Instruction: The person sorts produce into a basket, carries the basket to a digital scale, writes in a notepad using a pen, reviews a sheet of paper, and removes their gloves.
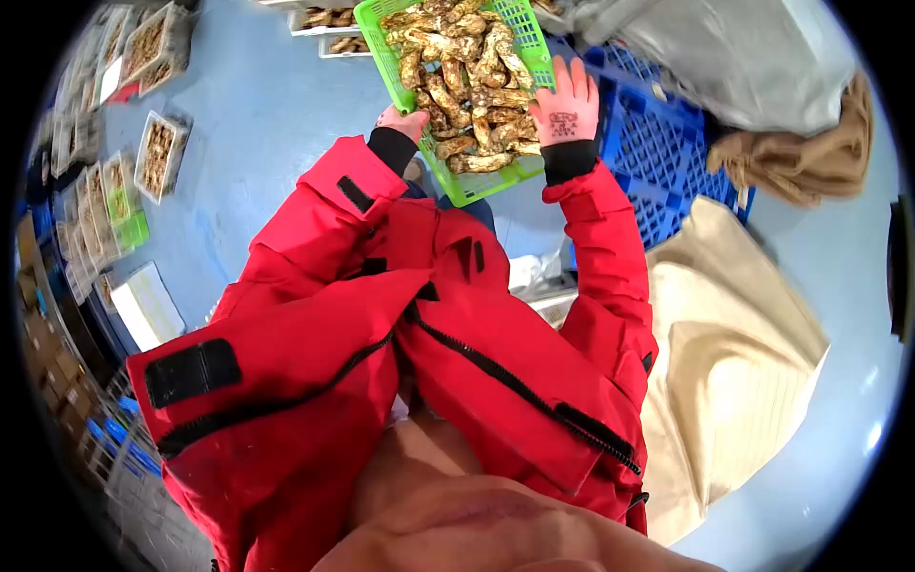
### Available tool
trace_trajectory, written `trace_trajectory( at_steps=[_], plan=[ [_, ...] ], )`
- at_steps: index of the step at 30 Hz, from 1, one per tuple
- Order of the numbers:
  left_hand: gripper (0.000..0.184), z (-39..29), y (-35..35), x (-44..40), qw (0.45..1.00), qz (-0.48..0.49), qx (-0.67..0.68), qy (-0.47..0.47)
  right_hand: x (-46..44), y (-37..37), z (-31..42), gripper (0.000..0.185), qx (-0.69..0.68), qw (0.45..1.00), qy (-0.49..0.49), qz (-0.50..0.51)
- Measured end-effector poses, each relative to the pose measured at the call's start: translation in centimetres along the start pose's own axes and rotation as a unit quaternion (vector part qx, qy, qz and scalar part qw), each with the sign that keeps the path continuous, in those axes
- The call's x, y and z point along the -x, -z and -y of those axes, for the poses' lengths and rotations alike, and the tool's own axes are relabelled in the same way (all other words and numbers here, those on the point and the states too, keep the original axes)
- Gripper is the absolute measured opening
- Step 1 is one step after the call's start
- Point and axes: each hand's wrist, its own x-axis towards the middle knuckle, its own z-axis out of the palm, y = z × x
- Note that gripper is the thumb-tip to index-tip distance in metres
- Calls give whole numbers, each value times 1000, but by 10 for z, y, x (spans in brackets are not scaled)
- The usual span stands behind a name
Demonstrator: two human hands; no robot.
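Observation:
A green plastic basket [463,191] full of brown and cream mushrooms [467,81] is held out in front of me at the top of the view. My left hand [404,122] grips its left edge, the fingers mostly hidden behind the rim. At the right edge of the basket is my right hand [566,103], its back towards me and its fingers pointing up along the side. Both arms are in red sleeves with black cuffs.
Blue plastic pallets [658,143] lie at the right, beside grey plastic sheeting [753,57] and a brown cloth [810,153]. A beige sack [729,372] is on the floor at lower right. Clear boxes of mushrooms [160,157] stand at the left.

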Motion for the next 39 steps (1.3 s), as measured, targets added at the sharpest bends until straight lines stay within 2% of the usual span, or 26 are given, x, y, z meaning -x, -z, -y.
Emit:
trace_trajectory(
  at_steps=[3,4,7,8,9,11,13,14,15,17,19,21,22,25,26,27,28,29,30,33,34,35,36,37,38,39],
  plan=[
    [23,11,-11,9,995,-74,71,-7,-12,-13,-7,15,3,996,72,-53],
    [22,29,-19,-4,990,-62,124,-35,-15,-15,-11,11,4,994,99,-51],
    [25,63,-31,-24,974,-54,222,2,-30,-20,-13,9,-76,984,145,-69],
    [21,64,-39,-20,975,-92,201,-30,-31,-20,-19,10,-77,980,168,-67],
    [22,76,-52,-26,973,-108,202,-21,-34,-18,-25,15,-63,977,200,-49],
    [23,48,-56,11,972,-152,180,-22,-36,-18,-28,22,-70,968,230,-66],
    [22,64,-58,19,954,-194,229,-7,-38,-30,-19,27,-69,966,247,-37],
    [23,73,-61,14,969,-158,191,13,-44,-36,-23,27,-44,961,271,-17],
    [20,62,-62,19,937,-185,285,-80,-48,-34,-23,23,-24,960,277,-25],
    [17,51,-76,40,957,-188,222,6,-51,-21,-32,18,-20,953,302,-13],
    [12,107,-88,-18,926,-189,324,-45,-59,-39,-22,12,-71,945,316,-49],
    [13,109,-98,-50,881,-193,426,-74,-84,-41,-31,10,-148,921,351,-78],
    [11,64,-71,0,912,-197,361,4,-83,-41,-29,8,-186,917,335,-115],
    [13,60,-71,23,913,-218,346,-13,-75,-8,-38,9,-347,881,235,-220],
    [15,64,-74,33,931,-210,298,-6,-69,7,-45,11,-395,867,180,-244],
    [19,64,-73,30,946,-205,251,-10,-69,27,-56,12,-468,854,113,-200],
    [25,39,-48,31,956,-210,202,-22,-87,44,-60,14,-443,862,99,-224],
    [20,26,-39,38,960,-214,180,3,-94,48,-64,16,-424,867,92,-246],
    [19,34,-48,36,954,-220,202,-27,-92,41,-69,21,-387,870,114,-283],
    [19,81,-83,20,917,-252,304,-59,-90,20,-88,27,-187,955,132,-190],
    [21,95,-86,15,902,-253,343,-67,-87,-1,-98,26,-253,955,122,-90],
    [20,91,-74,26,942,-250,216,-54,-83,-31,-100,23,-407,913,27,-29],
    [20,117,-99,9,903,-305,303,-6,-61,-16,-92,27,-369,923,35,-103],
    [21,96,-84,34,856,-216,443,-156,-64,-9,-93,31,-304,953,-3,10],
    [22,151,-107,8,860,-199,463,-78,-42,5,-96,36,-241,969,-19,41],
    [17,128,-117,21,805,-198,554,-78,-15,-29,-117,36,-321,944,52,-52]
  ],
)
